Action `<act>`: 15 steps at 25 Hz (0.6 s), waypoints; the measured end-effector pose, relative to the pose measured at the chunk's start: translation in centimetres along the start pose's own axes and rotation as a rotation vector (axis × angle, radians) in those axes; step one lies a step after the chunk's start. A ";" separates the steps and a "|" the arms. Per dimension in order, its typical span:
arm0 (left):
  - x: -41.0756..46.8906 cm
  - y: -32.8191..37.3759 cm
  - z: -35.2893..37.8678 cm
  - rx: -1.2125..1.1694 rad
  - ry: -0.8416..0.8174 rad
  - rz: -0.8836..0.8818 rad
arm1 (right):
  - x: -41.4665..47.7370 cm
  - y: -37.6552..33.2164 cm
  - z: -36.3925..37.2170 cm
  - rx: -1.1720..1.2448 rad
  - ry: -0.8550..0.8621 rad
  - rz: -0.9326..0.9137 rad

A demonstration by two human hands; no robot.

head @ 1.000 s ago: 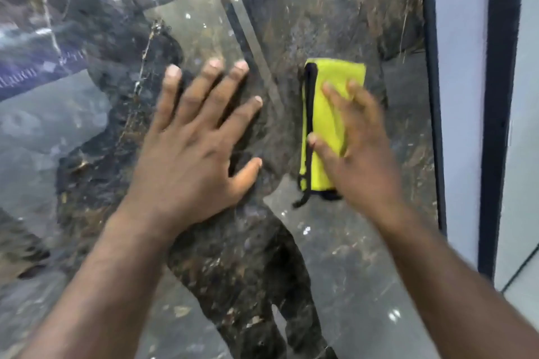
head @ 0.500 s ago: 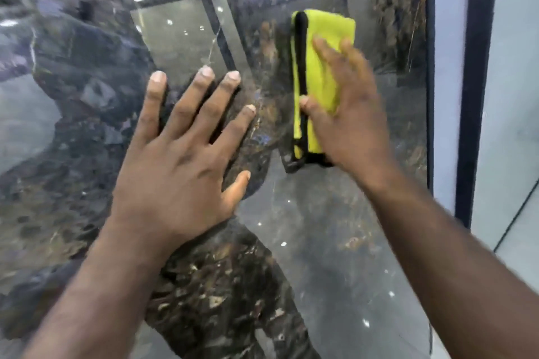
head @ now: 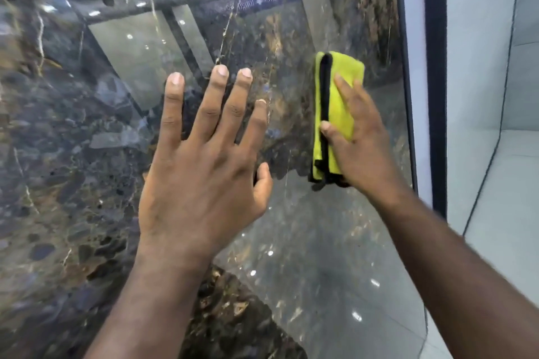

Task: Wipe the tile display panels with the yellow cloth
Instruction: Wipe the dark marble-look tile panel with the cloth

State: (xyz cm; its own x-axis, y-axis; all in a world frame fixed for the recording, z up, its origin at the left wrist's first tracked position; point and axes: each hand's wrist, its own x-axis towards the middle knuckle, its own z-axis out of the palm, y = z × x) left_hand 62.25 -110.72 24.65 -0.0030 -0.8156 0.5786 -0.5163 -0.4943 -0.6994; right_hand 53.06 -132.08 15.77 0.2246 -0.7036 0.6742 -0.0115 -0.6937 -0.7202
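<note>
The folded yellow cloth [head: 338, 114] lies flat on the glossy dark marble tile panel [head: 87, 172]. Its long axis runs up and down the panel, the top leaning slightly away from the left hand [head: 204, 172], and its black-trimmed edge faces that hand. The right hand [head: 360, 151] presses the cloth with straight fingers laid over its lower half, the thumb resting on the black trim. The left hand is released, its palm flat on the panel and its fingers spread, beside the cloth but apart from it. Since half a second ago the cloth has slid down to about the left fingertips' level, and nearer the dark frame strip [head: 434, 73] beyond the right hand.
</note>
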 end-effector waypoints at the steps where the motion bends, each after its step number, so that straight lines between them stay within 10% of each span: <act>1: -0.1 -0.1 0.0 -0.004 0.001 -0.001 | -1.7 0.6 0.6 0.028 0.006 0.119; 15: -0.3 0.5 0.7 -0.007 0.095 -0.040 | -8.0 2.4 1.2 0.158 -0.085 0.080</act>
State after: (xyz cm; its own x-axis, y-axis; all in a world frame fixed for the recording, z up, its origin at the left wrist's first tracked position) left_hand 62.61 -110.92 23.83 -0.0634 -0.7630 0.6433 -0.5232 -0.5235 -0.6725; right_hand 52.38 -127.96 8.44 0.3104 -0.7355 0.6023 0.1192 -0.5985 -0.7922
